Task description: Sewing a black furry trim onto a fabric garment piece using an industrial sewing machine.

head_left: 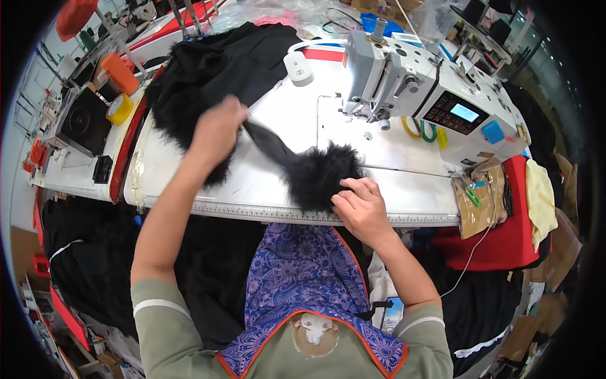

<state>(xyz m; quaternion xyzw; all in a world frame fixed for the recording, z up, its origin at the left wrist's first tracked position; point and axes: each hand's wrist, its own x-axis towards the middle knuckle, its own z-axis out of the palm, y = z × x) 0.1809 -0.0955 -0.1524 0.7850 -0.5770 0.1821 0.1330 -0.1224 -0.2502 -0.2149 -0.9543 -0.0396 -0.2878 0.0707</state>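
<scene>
A black furry piece [322, 174] with a smooth, narrow cloth part lies across the front of the white sewing table [278, 120]. My right hand [361, 207] pinches its fluffy right end between thumb and fingers, close to the table's front edge. Farther left, my left hand [218, 129], slightly smeared by motion, is closed at the end of the smooth part, which stretches toward it. Behind my left hand spreads a large black fabric piece with fur edging [233, 66]. Whether the two black pieces are joined is hidden by my left hand.
The sewing machine [404, 82] with its lit control panel [464, 112] stands at the right rear. A white lamp [298, 68] sits beside the fabric. Along the front edge runs a measuring scale [284, 211]. Yellow tape [120, 108] and a black box [82, 120] are at left.
</scene>
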